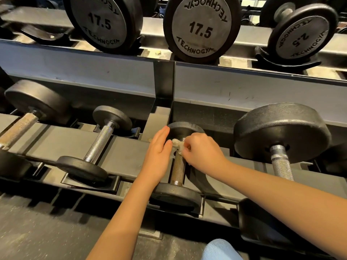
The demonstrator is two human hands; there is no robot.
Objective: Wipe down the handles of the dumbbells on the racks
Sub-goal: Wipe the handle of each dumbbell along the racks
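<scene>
A small black dumbbell lies on the lower rack, its knurled metal handle [178, 169] running toward me. My right hand [201, 153] pinches a crumpled white wipe [178, 145] against the far end of that handle, close to the far head [185, 129]. My left hand [159, 147] lies flat beside the handle with straight fingers, its fingertips touching the far head's left edge. The near head [174, 194] sits below my left wrist.
Left on the lower rack [56, 139] lie a small chrome-handled dumbbell [101, 141] and one with a rusty handle [18, 128]. A larger dumbbell [281, 132] sits right. The upper rack holds 17.5 dumbbells [201, 29] and a 2.5 one [300, 36].
</scene>
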